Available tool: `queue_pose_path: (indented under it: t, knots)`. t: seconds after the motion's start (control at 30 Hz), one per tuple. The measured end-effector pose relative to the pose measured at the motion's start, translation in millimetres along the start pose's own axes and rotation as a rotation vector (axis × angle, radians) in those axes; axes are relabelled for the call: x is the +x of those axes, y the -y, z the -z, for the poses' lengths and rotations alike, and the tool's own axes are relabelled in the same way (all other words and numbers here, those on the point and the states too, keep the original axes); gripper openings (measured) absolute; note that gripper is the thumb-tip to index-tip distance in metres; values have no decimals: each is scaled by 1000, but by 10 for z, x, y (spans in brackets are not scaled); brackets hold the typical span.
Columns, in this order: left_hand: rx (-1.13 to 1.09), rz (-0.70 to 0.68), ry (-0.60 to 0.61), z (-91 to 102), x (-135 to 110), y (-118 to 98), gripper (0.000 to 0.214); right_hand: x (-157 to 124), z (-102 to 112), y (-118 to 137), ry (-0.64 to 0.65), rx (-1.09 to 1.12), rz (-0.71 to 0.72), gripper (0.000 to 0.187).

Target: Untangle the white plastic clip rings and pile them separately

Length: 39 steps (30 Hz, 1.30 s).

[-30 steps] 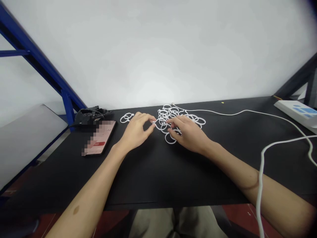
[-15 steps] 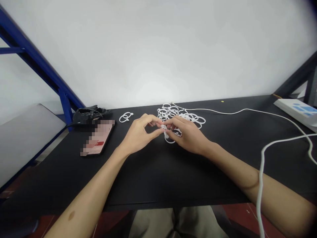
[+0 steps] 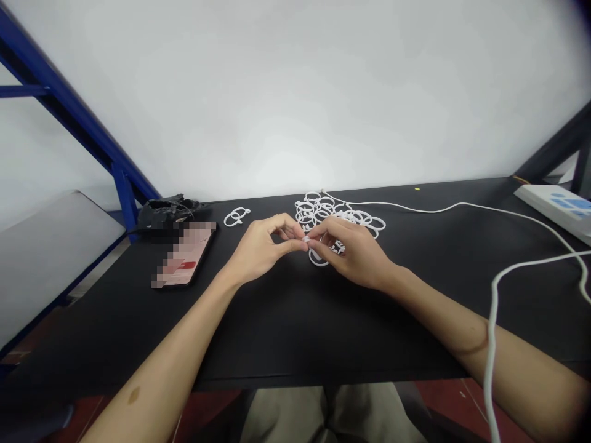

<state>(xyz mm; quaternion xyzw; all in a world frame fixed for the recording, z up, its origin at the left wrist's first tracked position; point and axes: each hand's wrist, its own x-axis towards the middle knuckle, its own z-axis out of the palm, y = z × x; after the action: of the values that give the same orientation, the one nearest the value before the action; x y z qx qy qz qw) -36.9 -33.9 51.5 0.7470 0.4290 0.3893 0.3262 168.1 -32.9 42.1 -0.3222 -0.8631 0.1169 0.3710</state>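
Observation:
My left hand (image 3: 263,249) and my right hand (image 3: 353,249) meet just above the black table (image 3: 286,326), fingertips pinched together on a small white plastic ring (image 3: 305,239). Another white ring (image 3: 317,258) hangs below my right fingers. Just behind both hands lies a pile of several white rings (image 3: 335,212). A separate pair of joined rings (image 3: 237,216) lies to the left of the pile, apart from my left hand.
A phone (image 3: 184,254) lies face up left of my left hand, with a crumpled black bag (image 3: 168,208) behind it. A white cable (image 3: 489,212) runs from the ring pile to the right. A white power strip (image 3: 554,206) sits far right. Blue frame (image 3: 87,132) at left.
My hands lifted from the pile and came together toward me. Both now pinch one small ring between their fingertips; earlier the fingers were sorting rings flat on the table.

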Motion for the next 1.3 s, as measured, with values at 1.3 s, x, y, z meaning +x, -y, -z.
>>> queue_pose_path:
  t: [1.3]
  knots:
    - [-214, 31, 33, -33, 1, 50, 8, -35, -50, 114, -35, 112, -70, 15]
